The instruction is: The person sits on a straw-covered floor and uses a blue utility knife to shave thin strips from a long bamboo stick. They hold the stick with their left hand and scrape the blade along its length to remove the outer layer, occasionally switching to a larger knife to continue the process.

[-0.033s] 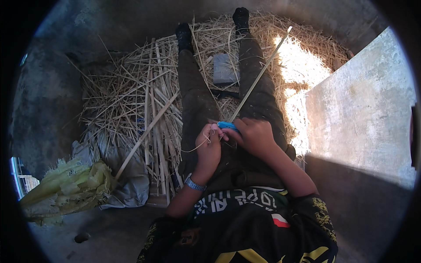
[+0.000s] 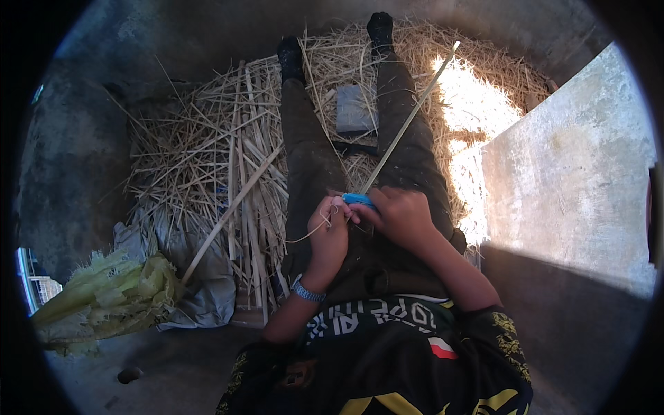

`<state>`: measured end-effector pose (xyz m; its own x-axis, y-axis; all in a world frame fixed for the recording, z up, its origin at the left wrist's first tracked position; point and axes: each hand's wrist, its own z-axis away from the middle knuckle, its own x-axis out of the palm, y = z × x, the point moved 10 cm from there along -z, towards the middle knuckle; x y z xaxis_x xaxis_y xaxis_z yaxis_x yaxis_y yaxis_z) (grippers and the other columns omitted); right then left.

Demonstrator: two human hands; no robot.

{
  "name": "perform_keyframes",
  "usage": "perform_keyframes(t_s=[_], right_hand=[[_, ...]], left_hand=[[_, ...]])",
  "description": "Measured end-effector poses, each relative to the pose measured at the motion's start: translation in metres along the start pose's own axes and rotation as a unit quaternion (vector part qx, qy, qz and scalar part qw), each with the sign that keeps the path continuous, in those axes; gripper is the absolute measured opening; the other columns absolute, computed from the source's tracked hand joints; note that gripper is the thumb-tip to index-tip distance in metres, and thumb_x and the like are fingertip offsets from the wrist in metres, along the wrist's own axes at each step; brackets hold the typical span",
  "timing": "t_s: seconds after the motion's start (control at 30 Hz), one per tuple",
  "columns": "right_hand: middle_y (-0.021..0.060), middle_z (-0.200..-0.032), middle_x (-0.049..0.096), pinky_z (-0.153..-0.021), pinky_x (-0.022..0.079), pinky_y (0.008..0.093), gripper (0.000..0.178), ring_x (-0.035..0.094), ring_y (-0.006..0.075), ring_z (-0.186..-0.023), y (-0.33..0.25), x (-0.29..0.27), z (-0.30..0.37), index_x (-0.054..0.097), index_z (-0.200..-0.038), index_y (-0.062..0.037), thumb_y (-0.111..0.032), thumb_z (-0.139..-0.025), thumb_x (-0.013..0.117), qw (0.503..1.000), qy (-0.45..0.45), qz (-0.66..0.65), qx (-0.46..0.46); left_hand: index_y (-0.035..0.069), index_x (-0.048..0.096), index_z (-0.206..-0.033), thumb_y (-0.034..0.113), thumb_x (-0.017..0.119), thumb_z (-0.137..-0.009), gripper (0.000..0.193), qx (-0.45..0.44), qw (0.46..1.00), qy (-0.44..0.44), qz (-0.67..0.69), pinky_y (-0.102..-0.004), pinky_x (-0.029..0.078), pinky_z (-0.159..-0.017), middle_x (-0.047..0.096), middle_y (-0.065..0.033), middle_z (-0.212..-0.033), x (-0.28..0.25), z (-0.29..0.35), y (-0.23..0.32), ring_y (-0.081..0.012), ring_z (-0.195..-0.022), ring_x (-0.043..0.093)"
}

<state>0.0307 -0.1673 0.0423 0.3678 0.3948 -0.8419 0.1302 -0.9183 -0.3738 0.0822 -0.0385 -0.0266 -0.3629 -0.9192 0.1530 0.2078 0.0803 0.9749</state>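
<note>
Right hand (image 2: 401, 211) grips a blue tool (image 2: 358, 199); left hand (image 2: 330, 228) fingers pinch the strip (image 2: 411, 124), seemingly part-worked, its far length left.

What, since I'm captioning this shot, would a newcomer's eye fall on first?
Probably the bright blue object in the right hand, close to the left hand, near mid-picture. Next, perhaps, the sunlit straw at upper right and the torn yellow-green sheeting at lower left.

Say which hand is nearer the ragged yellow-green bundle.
Left. The left hand is up and right of the bundle in the picture; the right hand is farther right, at the blue object.
</note>
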Motion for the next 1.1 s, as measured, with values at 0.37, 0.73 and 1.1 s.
perform_keyframes(t_s=[0.37,0.73,1.1], right_hand=[[0.0115,-0.061,0.061,-0.048,0.047,0.042,0.046,0.064,0.0314,-0.056,0.081,-0.063,0.005,0.061,-0.074,-0.0073,-0.048,-0.094,0.067,0.988,0.025,0.063,0.141],[0.0162,-0.058,0.058,-0.054,0.047,0.0459,0.048,0.062,0.0376,-0.056,0.029,-0.036,0.007,0.064,-0.076,-0.0045,-0.049,-0.095,0.068,0.965,-0.103,-0.151,0.186],[0.0106,-0.063,0.064,-0.048,0.049,0.0407,0.034,0.065,0.0303,-0.054,-0.007,0.001,0.013,0.063,-0.078,-0.0081,-0.038,-0.089,0.075,0.995,-0.068,-0.035,0.063]], left_hand=[[0.006,0.054,-0.088,0.024,0.045,-0.111,0.03,-0.027,0.997,0.071,-0.029,-0.0224,0.037,-0.056,0.061,-0.0045,-0.079,-0.036,0.033,0.003,-0.0043,-0.065,0.054],[0.004,0.062,-0.127,0.016,0.071,-0.097,0.034,0.0,0.997,-0.001,-0.079,-0.0196,0.048,-0.071,0.065,-0.0068,-0.117,-0.021,0.022,0.018,-0.0054,-0.089,0.062],[0.006,0.063,-0.103,0.023,0.072,-0.098,0.02,-0.065,0.997,0.032,-0.012,-0.0171,0.045,-0.063,0.066,0.0001,-0.101,-0.026,0.02,0.001,-0.002,-0.081,0.06]])
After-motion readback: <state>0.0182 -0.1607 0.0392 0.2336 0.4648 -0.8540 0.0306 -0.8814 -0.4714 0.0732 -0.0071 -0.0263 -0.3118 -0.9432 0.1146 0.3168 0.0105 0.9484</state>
